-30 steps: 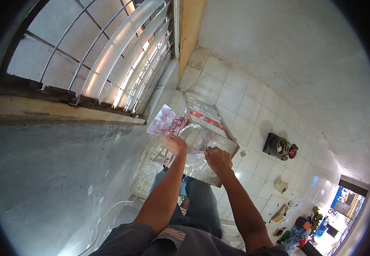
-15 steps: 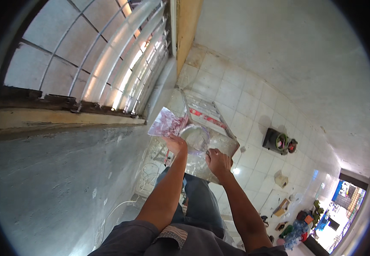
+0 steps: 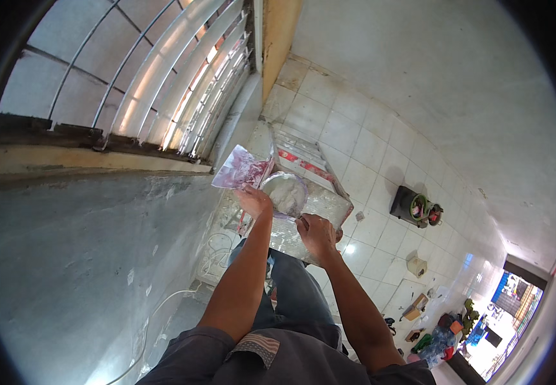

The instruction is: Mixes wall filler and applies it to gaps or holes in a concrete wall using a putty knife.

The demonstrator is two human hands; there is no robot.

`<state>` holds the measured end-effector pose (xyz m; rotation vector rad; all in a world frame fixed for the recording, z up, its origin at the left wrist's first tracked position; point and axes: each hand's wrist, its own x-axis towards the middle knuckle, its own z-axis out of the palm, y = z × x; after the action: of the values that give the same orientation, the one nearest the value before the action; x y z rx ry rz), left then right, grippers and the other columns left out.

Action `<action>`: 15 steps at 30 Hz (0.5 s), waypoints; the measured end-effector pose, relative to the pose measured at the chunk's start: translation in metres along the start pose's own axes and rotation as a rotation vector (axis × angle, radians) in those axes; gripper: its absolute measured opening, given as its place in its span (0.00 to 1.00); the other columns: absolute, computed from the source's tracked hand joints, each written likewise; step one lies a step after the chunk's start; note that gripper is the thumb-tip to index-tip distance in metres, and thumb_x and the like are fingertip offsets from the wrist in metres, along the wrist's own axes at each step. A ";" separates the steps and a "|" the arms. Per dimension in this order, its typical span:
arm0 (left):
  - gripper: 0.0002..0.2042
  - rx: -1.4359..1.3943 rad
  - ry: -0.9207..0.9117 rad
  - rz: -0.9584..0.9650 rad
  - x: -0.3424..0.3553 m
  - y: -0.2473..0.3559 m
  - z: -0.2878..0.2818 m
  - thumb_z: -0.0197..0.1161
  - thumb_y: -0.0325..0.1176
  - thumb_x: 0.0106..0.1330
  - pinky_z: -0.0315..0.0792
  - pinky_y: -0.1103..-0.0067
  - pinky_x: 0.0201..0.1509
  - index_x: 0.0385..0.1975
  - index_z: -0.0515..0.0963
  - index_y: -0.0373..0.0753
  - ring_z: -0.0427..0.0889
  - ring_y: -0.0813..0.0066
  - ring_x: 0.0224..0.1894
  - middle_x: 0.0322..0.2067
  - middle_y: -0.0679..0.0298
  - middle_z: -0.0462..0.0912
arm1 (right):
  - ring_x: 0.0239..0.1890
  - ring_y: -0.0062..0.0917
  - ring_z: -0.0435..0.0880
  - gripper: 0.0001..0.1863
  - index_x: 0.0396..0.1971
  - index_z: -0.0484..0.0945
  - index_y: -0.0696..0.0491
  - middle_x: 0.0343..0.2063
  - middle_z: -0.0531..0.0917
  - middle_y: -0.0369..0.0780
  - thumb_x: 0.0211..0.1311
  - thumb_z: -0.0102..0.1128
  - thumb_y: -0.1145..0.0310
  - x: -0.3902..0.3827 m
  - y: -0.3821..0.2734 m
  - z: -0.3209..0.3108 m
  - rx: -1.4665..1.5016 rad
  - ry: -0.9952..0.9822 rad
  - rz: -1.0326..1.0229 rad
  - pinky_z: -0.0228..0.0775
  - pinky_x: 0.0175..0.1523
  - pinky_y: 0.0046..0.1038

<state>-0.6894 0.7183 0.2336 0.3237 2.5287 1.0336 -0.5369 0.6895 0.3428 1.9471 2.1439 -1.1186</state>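
My left hand (image 3: 254,199) grips the lower edge of a flat square sheet (image 3: 243,168), pale and smeared with reddish-purple. Just right of that sheet stands a round bucket (image 3: 304,200) with a pale purple wall and whitish paste (image 3: 285,193) inside. Close to the bucket's near right rim, my right hand (image 3: 317,236) is closed, knuckles up. A thin pale strip shows beside its fingers; whether this is a tool's blade or part of the bucket I cannot tell. The bucket rests on a paste-spattered platform (image 3: 326,206).
A red-and-white marked ladder-like frame (image 3: 304,165) adjoins the platform. At left are a grey wall (image 3: 92,256) and a barred louvre window (image 3: 162,83). On the tiled floor (image 3: 361,173) stand dark and green containers (image 3: 412,206) and a small cream box (image 3: 416,265). A pale cable (image 3: 162,301) runs low left.
The whole view has shifted slightly. My right hand has come a little nearer to the bucket's near side. The left hand still has the smeared sheet.
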 end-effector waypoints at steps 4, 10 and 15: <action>0.18 -0.028 0.033 0.012 -0.001 0.005 -0.002 0.43 0.40 0.72 0.63 0.49 0.41 0.38 0.66 0.26 0.73 0.29 0.37 0.32 0.31 0.75 | 0.38 0.44 0.83 0.15 0.40 0.82 0.52 0.37 0.84 0.43 0.60 0.58 0.57 -0.005 0.005 0.005 0.029 0.120 -0.012 0.74 0.43 0.42; 0.18 -0.070 0.076 0.023 -0.005 0.010 0.001 0.44 0.40 0.72 0.64 0.49 0.42 0.41 0.65 0.25 0.74 0.29 0.38 0.32 0.30 0.75 | 0.40 0.41 0.83 0.15 0.41 0.83 0.49 0.37 0.84 0.41 0.58 0.61 0.58 -0.007 0.007 -0.011 0.012 0.036 0.045 0.73 0.45 0.40; 0.20 -0.042 0.125 0.144 0.000 -0.004 0.002 0.43 0.40 0.72 0.64 0.50 0.45 0.46 0.65 0.24 0.74 0.29 0.41 0.37 0.27 0.74 | 0.40 0.42 0.83 0.15 0.43 0.82 0.48 0.36 0.84 0.42 0.58 0.60 0.58 -0.008 0.018 -0.006 0.045 0.060 -0.023 0.73 0.45 0.40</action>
<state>-0.6892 0.7167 0.2289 0.4482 2.6217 1.1931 -0.5164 0.6853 0.3427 2.0044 2.1956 -1.1361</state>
